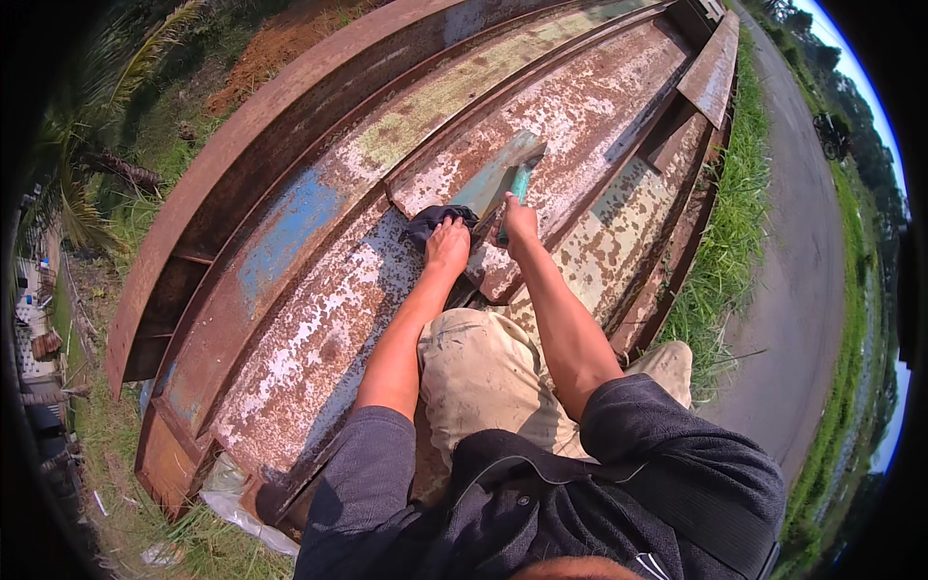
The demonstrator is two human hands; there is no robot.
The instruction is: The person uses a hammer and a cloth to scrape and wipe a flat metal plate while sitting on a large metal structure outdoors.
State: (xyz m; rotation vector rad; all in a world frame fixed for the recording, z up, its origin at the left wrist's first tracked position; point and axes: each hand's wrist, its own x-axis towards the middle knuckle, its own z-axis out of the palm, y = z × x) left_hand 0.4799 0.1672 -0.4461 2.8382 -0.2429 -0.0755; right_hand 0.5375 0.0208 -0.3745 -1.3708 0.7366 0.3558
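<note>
My right hand (pixel 520 224) is closed round the green handle (pixel 520 182) of a tool whose exact kind I cannot make out. Its broad, flat metal blade (pixel 491 180) slants down from the far end of the handle toward my left hand. A bunched black cloth (pixel 430 222) lies under my left hand (pixel 449 244), whose fingers grip it against the near end of the blade. That end of the blade is partly covered by the cloth. Both hands are above rusty steel beams (pixel 449 184) with flaking white paint.
More rusted beams, one with blue paint (pixel 290 227), run alongside and curve away. A loose steel plate (pixel 713 72) lies at the far right end. Grass (pixel 710 290) borders a paved road (pixel 783 251) to the right. Crumpled plastic (pixel 237 498) is at lower left. My bent knee (pixel 478 353) is close below my hands.
</note>
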